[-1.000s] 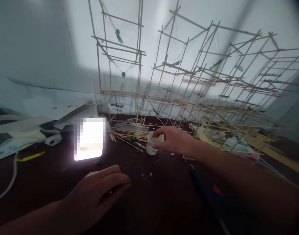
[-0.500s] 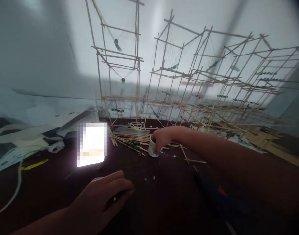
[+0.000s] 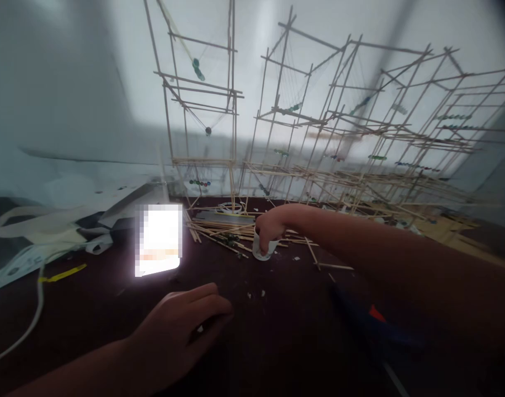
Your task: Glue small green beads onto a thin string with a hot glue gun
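Note:
A small white cup [image 3: 261,251] stands on the dark table beside a heap of thin wooden sticks [image 3: 219,234]. My right hand [image 3: 272,227] is over the cup, its thumb against the outside and its other fingers hidden at or inside the rim. Near the front, my left hand [image 3: 186,322] rests low over the table, fingers bent and thumb close to them; whether anything is between the fingertips is too dark to tell. Small white bits [image 3: 256,294] lie between my hands.
Tall stick frames [image 3: 235,99] with hanging beads rise behind the table. A bright screen [image 3: 163,237] stands left of the heap, near a white cable [image 3: 39,303] and a yellow strip [image 3: 65,273]. A dark blue tool [image 3: 360,320] lies under my right arm.
The view has shifted slightly. My right hand stays at the cup, its fingers sitting a little differently over the rim. My left hand keeps nearly the same bent pose.

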Demonstrator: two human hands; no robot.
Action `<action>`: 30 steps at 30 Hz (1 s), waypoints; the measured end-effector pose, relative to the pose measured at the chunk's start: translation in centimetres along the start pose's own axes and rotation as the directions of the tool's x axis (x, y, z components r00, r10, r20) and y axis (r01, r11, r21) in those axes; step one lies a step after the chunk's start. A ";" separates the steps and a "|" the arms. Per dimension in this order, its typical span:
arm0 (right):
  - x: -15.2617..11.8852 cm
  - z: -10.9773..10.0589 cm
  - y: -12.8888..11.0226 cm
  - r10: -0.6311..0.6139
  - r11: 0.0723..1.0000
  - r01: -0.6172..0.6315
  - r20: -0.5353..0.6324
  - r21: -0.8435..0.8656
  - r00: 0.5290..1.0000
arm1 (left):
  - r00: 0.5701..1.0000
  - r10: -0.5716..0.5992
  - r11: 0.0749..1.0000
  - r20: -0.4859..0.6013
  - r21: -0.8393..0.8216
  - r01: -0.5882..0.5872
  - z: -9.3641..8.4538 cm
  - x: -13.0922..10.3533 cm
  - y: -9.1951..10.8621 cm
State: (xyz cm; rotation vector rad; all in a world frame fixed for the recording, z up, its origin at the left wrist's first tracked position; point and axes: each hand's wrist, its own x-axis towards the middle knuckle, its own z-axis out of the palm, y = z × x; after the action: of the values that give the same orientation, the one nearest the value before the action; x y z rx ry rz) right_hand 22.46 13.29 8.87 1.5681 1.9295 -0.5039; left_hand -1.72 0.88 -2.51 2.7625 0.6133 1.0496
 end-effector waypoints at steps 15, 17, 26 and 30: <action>-1.2 0.2 -0.5 0.046 0.993 -0.036 -0.089 0.116 0.995 | 0.997 -0.030 0.999 0.073 -0.039 0.033 -0.1 0.6 0.1; -1.6 0.1 -0.9 0.062 0.994 -0.051 -0.115 0.098 0.991 | 0.996 -0.037 0.998 0.078 -0.043 0.041 -0.1 0.6 0.2; -3.2 1.2 -1.8 0.031 0.999 -0.028 -0.208 0.018 0.978 | 0.992 -0.063 0.995 0.107 -0.074 0.071 -0.2 0.6 0.1; -3.4 1.3 -2.0 -0.001 0.998 -0.013 -0.255 -0.056 0.967 | 0.992 -0.069 0.993 0.103 -0.086 0.078 0.0 0.5 -0.1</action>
State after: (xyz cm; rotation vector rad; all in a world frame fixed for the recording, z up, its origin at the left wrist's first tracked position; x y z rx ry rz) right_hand 21.19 9.49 9.91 1.6686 2.1075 -0.2506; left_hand -1.37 1.15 -2.23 2.6742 0.6326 0.8945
